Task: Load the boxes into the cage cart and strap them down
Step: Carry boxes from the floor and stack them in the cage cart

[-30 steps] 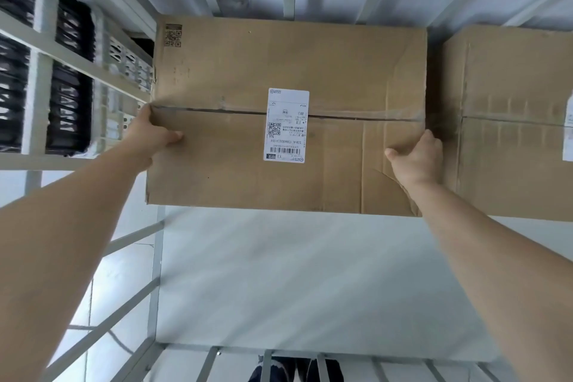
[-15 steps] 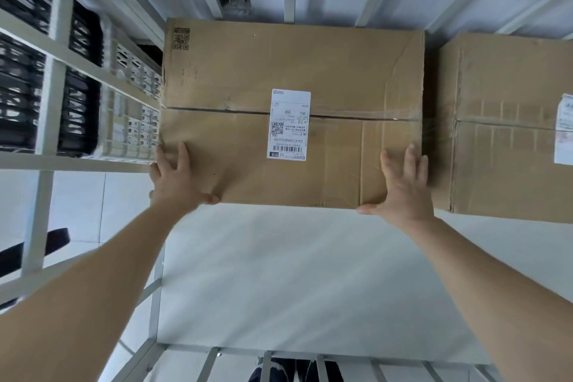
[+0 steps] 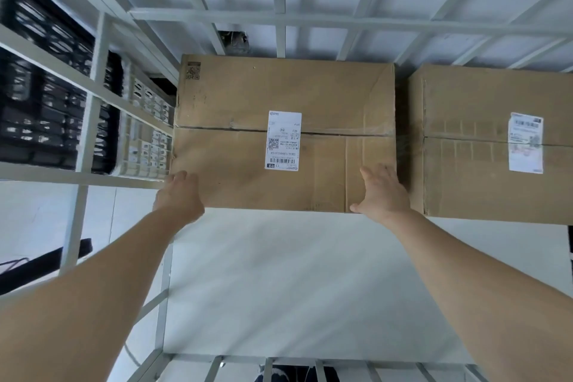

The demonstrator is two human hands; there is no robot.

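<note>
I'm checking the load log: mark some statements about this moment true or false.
1. A left brown cardboard box and a right brown cardboard box sit side by side in the white metal cage cart. True.
2. The right hand lies on the right box. False: its straight fingers lie on the left box.
3. Each box carries a white paper label. True.
4. A strap crosses the boxes. False: no strap shows.

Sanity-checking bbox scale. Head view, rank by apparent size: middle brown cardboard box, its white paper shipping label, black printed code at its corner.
1. Middle brown cardboard box
2. White paper shipping label
3. Black printed code
</note>
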